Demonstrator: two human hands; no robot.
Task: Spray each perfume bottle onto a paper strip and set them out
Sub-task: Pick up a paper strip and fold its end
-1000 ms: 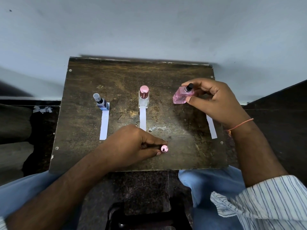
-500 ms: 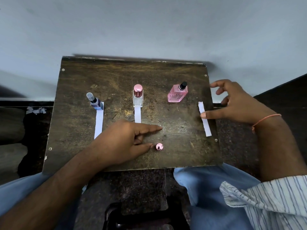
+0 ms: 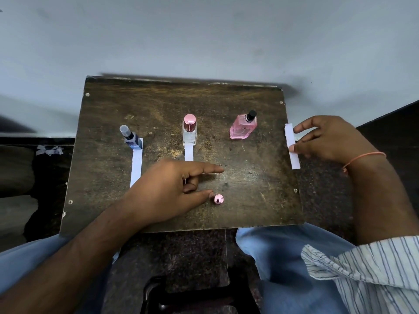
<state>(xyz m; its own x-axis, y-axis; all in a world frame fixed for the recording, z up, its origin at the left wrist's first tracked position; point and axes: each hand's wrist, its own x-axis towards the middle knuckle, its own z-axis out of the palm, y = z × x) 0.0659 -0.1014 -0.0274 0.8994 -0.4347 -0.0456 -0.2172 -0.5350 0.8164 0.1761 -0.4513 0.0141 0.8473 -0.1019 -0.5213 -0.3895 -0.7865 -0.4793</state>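
Three perfume bottles stand in a row on the dark wooden board (image 3: 249, 200): a blue one (image 3: 131, 139) at the left, a clear one with a pink cap (image 3: 189, 130) in the middle, a pink one (image 3: 243, 128) with its black nozzle bare at the right. A paper strip (image 3: 136, 166) lies in front of the blue bottle, another strip (image 3: 188, 155) in front of the clear one. My right hand (image 3: 326, 141) pinches a third strip (image 3: 292, 146) at the board's right edge. My left hand (image 3: 172, 191) rests on the board, fingers apart, thumb beside a loose pink cap (image 3: 218, 198).
The board rests on my lap over blue trousers (image 3: 272, 250), close to a pale wall (image 3: 204, 37). Dark speckled floor (image 3: 322, 196) shows to the right and below. Paper scraps (image 3: 49, 150) lie on the floor at the left.
My right hand set the pink bottle upright, let go of it, moved right and took hold of the strip. My left hand let go of the pink cap and its fingers spread.
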